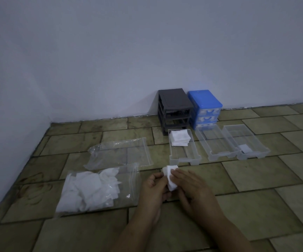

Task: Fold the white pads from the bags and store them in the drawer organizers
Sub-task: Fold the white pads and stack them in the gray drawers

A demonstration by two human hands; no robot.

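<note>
Both hands meet at lower centre of the frame, working one white pad (170,179) just above the tiled floor (256,179).

Left hand (154,188): fingers curled, pinching the pad's left edge between thumb and fingertips. Right hand (192,186): fingers bent over the pad's right side, tips pressing on it, thumb underneath as far as I can tell. The pad looks partly folded, upper part sticking out above the fingers. Exact fold state is hard to read in the low light.

Left of the hands: a clear bag (99,190) lying flat on the floor, full of loose white pads. Just above it in the frame, a second clear bag (119,151), looks empty.

Centre frame, right above the hands: clear drawer (183,157) with a stack of folded pads (180,140) at its far end. To the right, two more clear drawers side by side, touching: the middle one (214,142), and the rightmost (247,142) with one small flat whitish piece (244,148) in it, can't tell what it is.

Behind the drawers against the wall: dark grey organizer frame (174,110) with open slots, and just beside it on the right a blue organizer (205,108) with its drawers in.
</note>
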